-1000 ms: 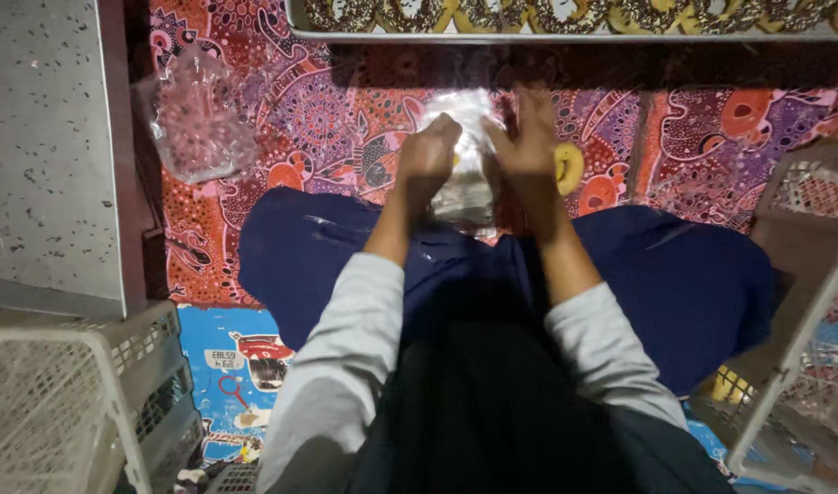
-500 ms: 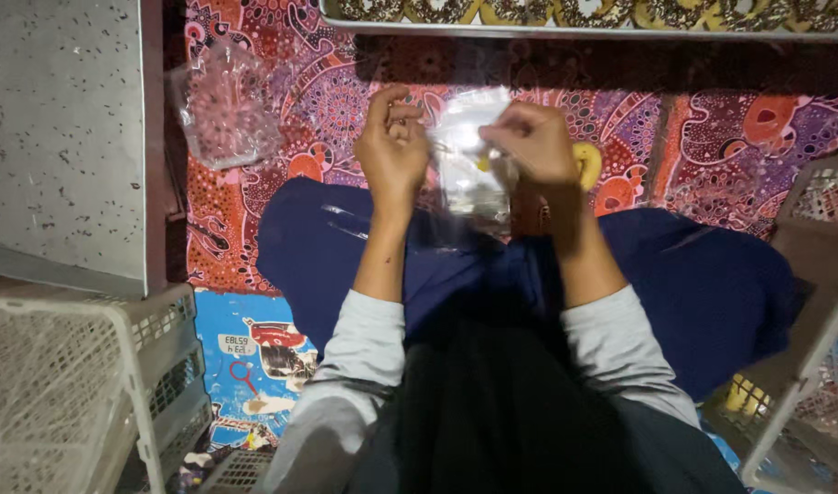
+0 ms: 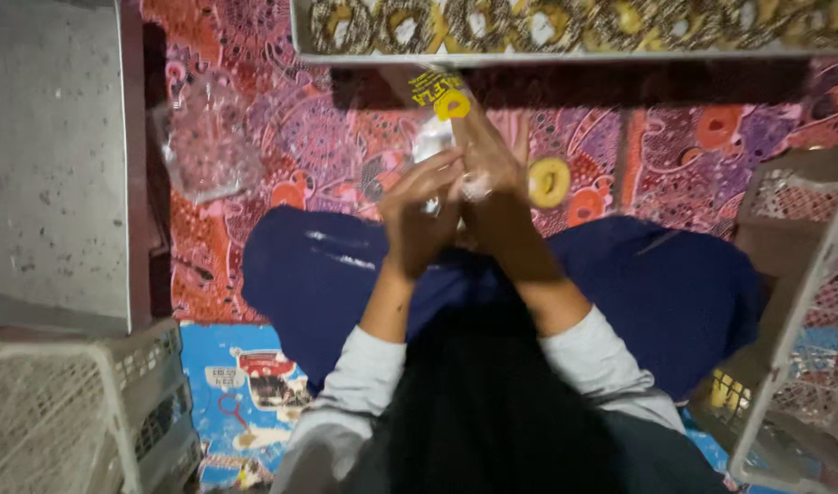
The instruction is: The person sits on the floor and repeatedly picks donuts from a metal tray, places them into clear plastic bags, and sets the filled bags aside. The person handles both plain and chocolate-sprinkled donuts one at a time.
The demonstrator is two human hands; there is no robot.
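Note:
Both hands are raised together in front of me over my blue-trousered lap. My left hand and my right hand pinch a small clear plastic bag with a yellow label at its top; a yellow ring snack shows at the bag's upper end. A second yellow ring snack lies on the patterned red cloth just right of my right hand. What is inside the bag is blurred.
A metal tray filled with several ring snacks runs along the top. A pile of clear plastic bags lies at the left on the cloth. White plastic baskets stand at lower left and right. A grey speckled slab is at left.
My hands have come closer together and the bag has been lifted higher toward the tray. The view has shifted slightly so the tray shows more.

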